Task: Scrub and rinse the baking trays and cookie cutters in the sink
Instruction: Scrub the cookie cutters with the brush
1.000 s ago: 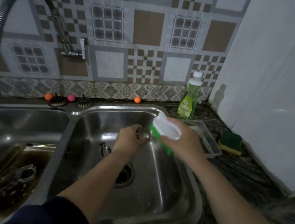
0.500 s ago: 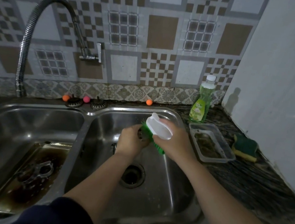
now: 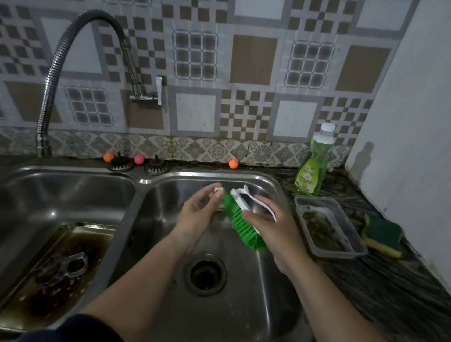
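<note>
Scrubbing is the step in hand: a small cookie cutter (image 3: pixel 217 191), mostly hidden, is pinched in the left hand (image 3: pixel 195 215) over the right sink basin (image 3: pixel 260 301), green brush (image 3: pixel 242 222) bristles against it, gripped by the right hand (image 3: pixel 271 228). At eight o'clock, a greasy baking tray (image 3: pixel 47 271) and another cutter (image 3: pixel 74 266) soak in the left basin. Next likely comes rinsing, which needs the faucet (image 3: pixel 61 73) at ten o'clock.

A dirty baking tray (image 3: pixel 50 271) lies flat in the left basin, brown with grime. A metal cutter (image 3: pixel 73 266) rests on it. A small cutter (image 3: pixel 217 191), mostly hidden, sits against green brush (image 3: pixel 243 223) bristles over the right basin.
</note>
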`<state>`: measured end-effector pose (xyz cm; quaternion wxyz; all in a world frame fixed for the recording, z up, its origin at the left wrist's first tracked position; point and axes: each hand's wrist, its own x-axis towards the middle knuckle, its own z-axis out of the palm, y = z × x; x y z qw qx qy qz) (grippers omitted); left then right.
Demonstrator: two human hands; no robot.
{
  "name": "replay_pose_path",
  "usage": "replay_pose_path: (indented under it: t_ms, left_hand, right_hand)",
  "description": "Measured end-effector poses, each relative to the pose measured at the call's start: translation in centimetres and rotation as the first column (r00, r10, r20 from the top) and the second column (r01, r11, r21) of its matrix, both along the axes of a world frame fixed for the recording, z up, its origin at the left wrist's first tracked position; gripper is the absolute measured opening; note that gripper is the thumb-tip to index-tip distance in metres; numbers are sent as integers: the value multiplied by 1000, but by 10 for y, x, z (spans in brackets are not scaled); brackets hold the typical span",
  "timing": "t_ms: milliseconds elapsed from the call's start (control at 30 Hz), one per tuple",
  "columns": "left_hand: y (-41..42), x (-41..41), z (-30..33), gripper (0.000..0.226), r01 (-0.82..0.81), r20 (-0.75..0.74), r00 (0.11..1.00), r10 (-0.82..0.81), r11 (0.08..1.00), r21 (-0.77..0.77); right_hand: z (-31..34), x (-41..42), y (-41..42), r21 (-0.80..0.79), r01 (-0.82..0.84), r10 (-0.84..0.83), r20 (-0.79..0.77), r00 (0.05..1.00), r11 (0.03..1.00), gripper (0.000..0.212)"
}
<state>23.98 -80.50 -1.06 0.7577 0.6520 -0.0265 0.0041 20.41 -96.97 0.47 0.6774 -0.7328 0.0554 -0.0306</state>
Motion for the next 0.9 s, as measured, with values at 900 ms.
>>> replay_pose_path:
  t_ms: [900]
  left_hand:
    - [41, -4, 12, 61, -247, 283, 957, 64, 689, 682]
  right_hand:
    - [7, 13, 30, -566, 11, 205, 317, 926, 824, 60]
